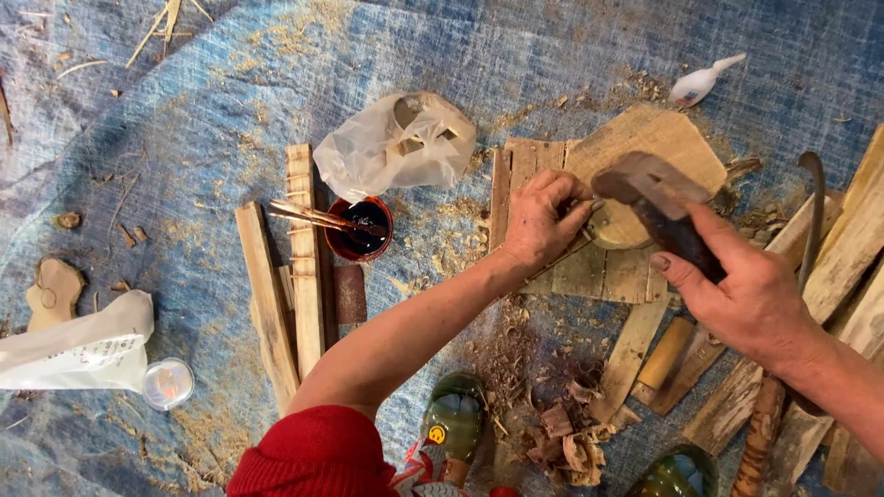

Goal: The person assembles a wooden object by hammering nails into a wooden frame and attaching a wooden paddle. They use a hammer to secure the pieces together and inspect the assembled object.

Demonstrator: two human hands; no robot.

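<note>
Gripping dark mallet (658, 207), right hand (746, 299); left hand (539, 221) pinning, apparently, chisel.

Head-worn camera, straight down, close over tarp (230, 120)

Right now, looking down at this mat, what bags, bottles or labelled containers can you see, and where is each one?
Clear plastic bag: above the dark bowl, crumpled, with pale wooden pieces inside.
White plastic bag: left edge, long and folded, with small dark print on it.
Small round jar: beside the white bag, clear with an orange glow inside.
Small white bottle: top right, lying on its side, pointed nozzle, with a small coloured label.
No signs or screens.
</note>
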